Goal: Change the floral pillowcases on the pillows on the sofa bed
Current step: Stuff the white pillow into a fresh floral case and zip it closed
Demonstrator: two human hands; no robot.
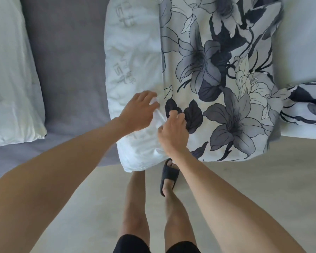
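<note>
A white pillow [133, 57] lies on the grey sofa bed [69, 57], its right part inside a floral pillowcase [219, 73] printed with grey and dark lilies. The case's open edge runs down the pillow's middle. My left hand [138, 110] pinches white pillow fabric beside that edge. My right hand [173, 130] grips the floral pillowcase at its near edge, fingers curled into the cloth. The near corner of the pillow hangs over the bed's front edge.
A second bare white pillow [11, 75] lies at the left of the bed. More floral fabric [305, 106] is bunched at the right on white bedding [303, 39]. Pale floor [244, 179] lies in front, with my legs and a dark slipper [169, 177] close to the bed.
</note>
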